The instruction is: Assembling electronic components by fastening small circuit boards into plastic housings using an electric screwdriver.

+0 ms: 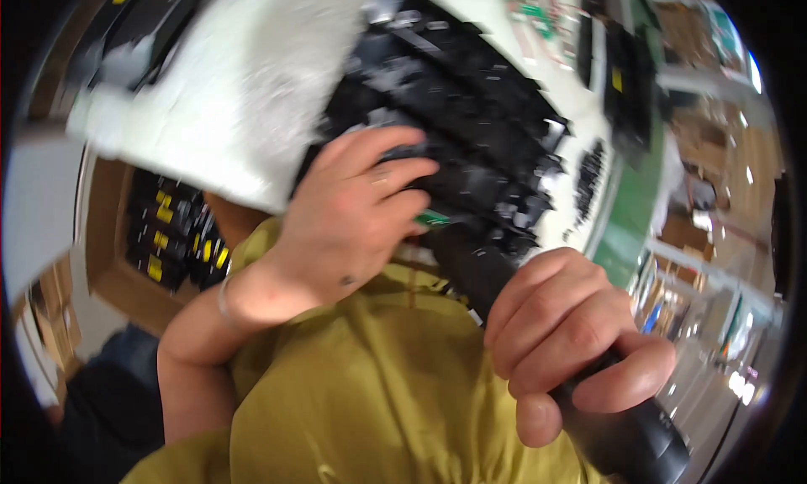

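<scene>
My right hand (580, 341) is wrapped round a thick black cylindrical tool that looks like an electric screwdriver (479, 269), slanting from lower right up toward my left hand. With bent fingers, my left hand (357, 202) curls over the near edge of a spread of black plastic parts (454, 89). Beside its fingertips shows a sliver of green circuit board (433, 219), close to the tool's front end. What the left fingers grip is mostly hidden behind them and blurred. The tool's tip cannot be made out.
White foam sheeting (252, 89) covers the table at left. A cardboard box (109, 232) below it holds black parts with yellow labels. Green circuit boards (534, 5) lie at the far side, small black pieces (591, 177) at right. More black yellow-labelled units (139, 30) stand at far left.
</scene>
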Available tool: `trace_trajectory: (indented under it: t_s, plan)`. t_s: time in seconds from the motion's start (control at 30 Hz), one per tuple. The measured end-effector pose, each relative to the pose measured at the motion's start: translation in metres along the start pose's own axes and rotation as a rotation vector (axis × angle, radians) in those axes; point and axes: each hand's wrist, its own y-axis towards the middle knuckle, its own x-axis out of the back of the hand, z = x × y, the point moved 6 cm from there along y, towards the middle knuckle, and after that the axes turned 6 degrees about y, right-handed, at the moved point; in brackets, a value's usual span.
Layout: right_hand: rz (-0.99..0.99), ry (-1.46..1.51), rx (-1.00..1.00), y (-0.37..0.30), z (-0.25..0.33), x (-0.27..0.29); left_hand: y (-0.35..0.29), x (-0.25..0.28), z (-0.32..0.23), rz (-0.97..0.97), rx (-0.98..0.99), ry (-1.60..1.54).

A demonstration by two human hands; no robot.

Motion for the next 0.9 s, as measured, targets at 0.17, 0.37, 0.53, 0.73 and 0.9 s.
trace_trajectory:
  t_s: [0.17,0.37,0.53,0.73,0.9]
  plan:
    - [-0.672,-0.166,0.315,-0.031,0.075,0.07,0.007,-0.003,-0.008,0.079,0.039,0.084]
    - [-1.093,-0.56,0.185,-0.104,0.082,0.154,0.012,-0.001,-0.013,0.138,0.087,0.159]
    - [-1.267,-0.546,0.102,-0.153,0.08,0.175,0.024,0.007,-0.019,0.118,0.056,0.158]
    - [-1.334,-0.52,0.103,-0.178,0.084,0.18,0.036,-0.001,-0.028,0.132,-0.005,0.17]
    - [-1.359,-0.534,0.116,-0.187,0.085,0.18,0.045,-0.011,-0.038,0.138,-0.076,0.175]
